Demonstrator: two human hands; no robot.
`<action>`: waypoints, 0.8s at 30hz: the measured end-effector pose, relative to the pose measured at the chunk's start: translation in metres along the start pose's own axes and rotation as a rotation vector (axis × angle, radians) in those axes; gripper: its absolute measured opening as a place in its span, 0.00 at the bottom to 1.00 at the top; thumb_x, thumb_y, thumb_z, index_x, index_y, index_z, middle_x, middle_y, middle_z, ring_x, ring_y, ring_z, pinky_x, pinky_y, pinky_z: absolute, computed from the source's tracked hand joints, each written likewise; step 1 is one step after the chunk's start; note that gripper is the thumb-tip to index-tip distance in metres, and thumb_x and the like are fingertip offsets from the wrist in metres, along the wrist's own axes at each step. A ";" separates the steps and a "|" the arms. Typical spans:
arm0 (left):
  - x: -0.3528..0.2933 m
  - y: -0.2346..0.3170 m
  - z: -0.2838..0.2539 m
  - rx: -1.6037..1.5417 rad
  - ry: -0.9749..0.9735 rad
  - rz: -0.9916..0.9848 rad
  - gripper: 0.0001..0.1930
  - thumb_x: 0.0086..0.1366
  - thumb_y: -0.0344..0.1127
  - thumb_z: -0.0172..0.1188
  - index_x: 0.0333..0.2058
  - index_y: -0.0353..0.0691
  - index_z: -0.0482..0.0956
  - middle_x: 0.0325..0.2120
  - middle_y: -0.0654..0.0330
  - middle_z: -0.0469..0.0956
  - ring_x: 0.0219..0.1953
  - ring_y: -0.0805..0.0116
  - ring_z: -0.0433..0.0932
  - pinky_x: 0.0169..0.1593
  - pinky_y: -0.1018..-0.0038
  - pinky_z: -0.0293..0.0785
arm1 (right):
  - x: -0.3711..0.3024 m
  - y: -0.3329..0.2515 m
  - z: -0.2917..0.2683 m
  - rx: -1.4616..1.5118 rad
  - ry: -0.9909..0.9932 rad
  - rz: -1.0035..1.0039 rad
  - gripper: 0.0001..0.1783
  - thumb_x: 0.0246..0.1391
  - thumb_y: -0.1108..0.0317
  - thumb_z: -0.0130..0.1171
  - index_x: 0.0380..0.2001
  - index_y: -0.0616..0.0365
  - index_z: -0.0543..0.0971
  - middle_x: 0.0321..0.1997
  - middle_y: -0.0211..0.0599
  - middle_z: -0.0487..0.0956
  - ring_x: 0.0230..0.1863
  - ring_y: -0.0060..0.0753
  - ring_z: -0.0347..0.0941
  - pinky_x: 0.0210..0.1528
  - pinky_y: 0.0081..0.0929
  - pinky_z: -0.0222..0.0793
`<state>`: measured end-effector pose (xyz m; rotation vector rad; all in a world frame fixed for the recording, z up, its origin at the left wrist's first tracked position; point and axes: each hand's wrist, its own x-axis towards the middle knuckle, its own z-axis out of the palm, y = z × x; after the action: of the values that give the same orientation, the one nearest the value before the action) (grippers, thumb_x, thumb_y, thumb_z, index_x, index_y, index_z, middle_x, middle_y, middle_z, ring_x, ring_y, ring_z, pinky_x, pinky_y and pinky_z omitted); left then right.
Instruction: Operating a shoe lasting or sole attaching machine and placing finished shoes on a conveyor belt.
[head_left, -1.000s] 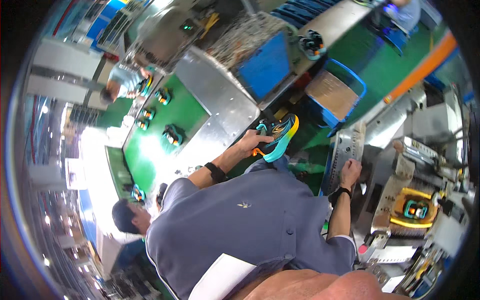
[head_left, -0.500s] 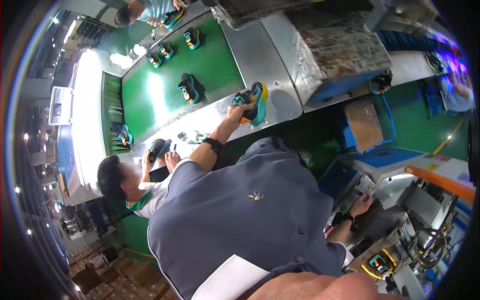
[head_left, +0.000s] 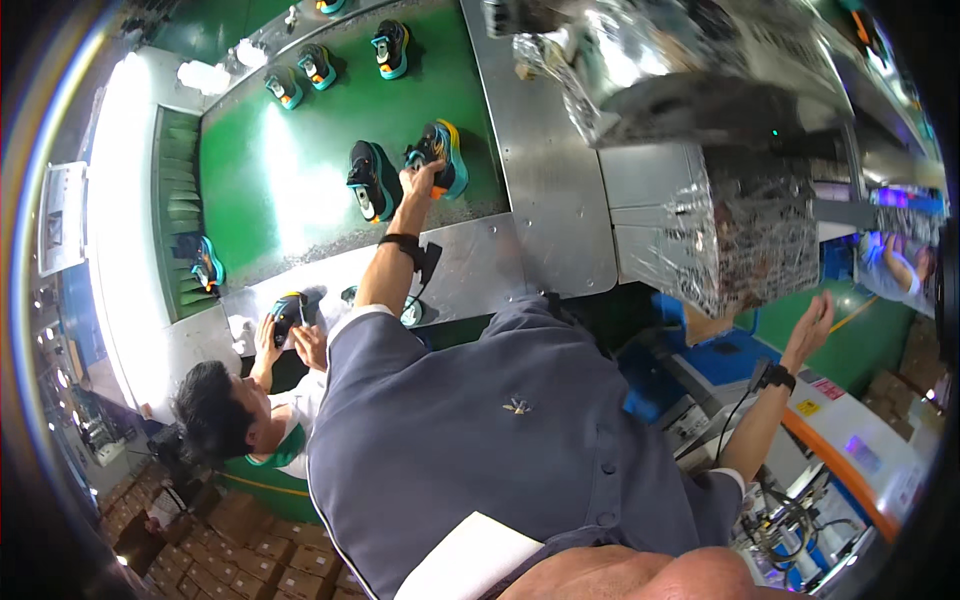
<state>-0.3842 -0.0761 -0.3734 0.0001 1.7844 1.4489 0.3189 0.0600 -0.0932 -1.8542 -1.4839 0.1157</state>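
My left hand (head_left: 422, 180) is closed on a sneaker (head_left: 451, 172), black with a teal sole and yellow and orange parts. It is over the green conveyor belt (head_left: 300, 180), close beside a second black-and-teal sneaker (head_left: 372, 184) lying there. Whether the held sneaker rests on the belt I cannot tell. Out to the right, my right hand (head_left: 812, 325) is raised with its fingers stretched out and nothing in it, near the plastic-wrapped box (head_left: 760, 240).
Several more sneakers (head_left: 391, 50) lie along the belt's far side. At left a co-worker (head_left: 225, 410) handles a dark shoe (head_left: 288, 312) at the metal edge. A white machine with an orange bar (head_left: 840, 470) stands at lower right. Stacked cartons (head_left: 240, 550) fill the lower left.
My left hand has carried the sneaker from above the metal edge leftward to the belt. My right hand has left the machine at lower right and moved up and outward.
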 end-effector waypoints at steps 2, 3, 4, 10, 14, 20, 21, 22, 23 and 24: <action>0.032 0.009 0.011 0.014 0.001 -0.005 0.21 0.47 0.27 0.70 0.39 0.22 0.77 0.34 0.48 0.80 0.33 0.61 0.81 0.37 0.69 0.79 | 0.043 -0.002 0.023 -0.049 -0.096 -0.154 0.24 0.63 0.56 0.49 0.54 0.62 0.73 0.57 0.47 0.75 0.57 0.41 0.71 0.57 0.32 0.65; 0.037 0.021 0.022 -0.048 -0.010 -0.002 0.21 0.46 0.27 0.70 0.39 0.21 0.77 0.34 0.48 0.80 0.33 0.61 0.81 0.37 0.69 0.79 | 0.053 -0.014 0.039 -0.063 -0.096 -0.161 0.24 0.63 0.56 0.49 0.54 0.62 0.73 0.57 0.47 0.75 0.57 0.41 0.71 0.57 0.32 0.65; 0.044 0.035 0.032 -0.036 0.028 0.003 0.21 0.46 0.27 0.71 0.38 0.20 0.76 0.34 0.48 0.81 0.33 0.60 0.81 0.37 0.69 0.79 | 0.061 -0.024 0.055 -0.244 -0.173 -0.107 0.26 0.63 0.55 0.47 0.55 0.63 0.72 0.57 0.50 0.74 0.57 0.46 0.70 0.58 0.35 0.64; 0.133 0.102 0.073 0.008 0.070 0.051 0.21 0.45 0.29 0.72 0.36 0.23 0.75 0.32 0.50 0.79 0.29 0.63 0.79 0.33 0.69 0.77 | 0.079 0.011 0.076 -0.433 -0.185 -0.191 0.30 0.64 0.52 0.39 0.55 0.69 0.71 0.58 0.57 0.72 0.58 0.58 0.67 0.61 0.42 0.60; 0.198 0.153 0.096 0.207 0.010 0.336 0.22 0.48 0.34 0.71 0.39 0.27 0.74 0.32 0.53 0.79 0.30 0.61 0.79 0.34 0.67 0.76 | 0.068 0.004 0.065 -0.450 -0.179 -0.166 0.31 0.64 0.52 0.39 0.55 0.70 0.71 0.58 0.57 0.71 0.60 0.57 0.66 0.63 0.41 0.58; 0.166 0.159 0.095 0.354 -0.514 0.556 0.34 0.57 0.44 0.67 0.57 0.32 0.63 0.49 0.53 0.73 0.48 0.53 0.74 0.45 0.48 0.78 | 0.064 -0.007 0.076 -0.387 -0.148 -0.117 0.29 0.64 0.51 0.40 0.56 0.65 0.72 0.57 0.57 0.72 0.58 0.58 0.66 0.61 0.41 0.59; 0.125 0.177 0.104 0.224 -0.462 0.504 0.33 0.58 0.42 0.66 0.57 0.32 0.64 0.48 0.54 0.73 0.47 0.55 0.75 0.45 0.51 0.79 | 0.058 -0.006 0.072 -0.404 -0.125 -0.107 0.29 0.63 0.51 0.40 0.55 0.64 0.72 0.56 0.57 0.73 0.57 0.59 0.67 0.60 0.42 0.60; 0.090 0.188 0.107 0.087 -0.401 0.454 0.31 0.60 0.41 0.65 0.57 0.33 0.65 0.47 0.54 0.74 0.46 0.57 0.76 0.44 0.55 0.79 | 0.058 -0.004 0.071 -0.429 -0.136 -0.136 0.28 0.63 0.52 0.41 0.55 0.63 0.73 0.54 0.57 0.74 0.55 0.60 0.68 0.58 0.43 0.61; 0.071 0.199 0.098 0.112 -0.372 0.434 0.30 0.60 0.40 0.63 0.57 0.32 0.66 0.45 0.54 0.75 0.45 0.58 0.77 0.44 0.57 0.80 | 0.063 -0.004 0.074 -0.448 -0.148 -0.166 0.28 0.63 0.52 0.41 0.55 0.61 0.73 0.52 0.57 0.75 0.53 0.61 0.69 0.56 0.45 0.63; 0.066 0.218 0.084 0.141 -0.349 0.421 0.29 0.61 0.40 0.62 0.57 0.31 0.67 0.44 0.53 0.76 0.44 0.59 0.78 0.44 0.59 0.80 | 0.065 -0.005 0.077 -0.498 -0.146 -0.185 0.26 0.63 0.54 0.42 0.54 0.61 0.73 0.50 0.56 0.76 0.51 0.60 0.70 0.54 0.45 0.64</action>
<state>-0.4820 0.0973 -0.2341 0.6961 1.6477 1.4906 0.2975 0.1545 -0.1211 -2.1112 -1.9069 -0.2329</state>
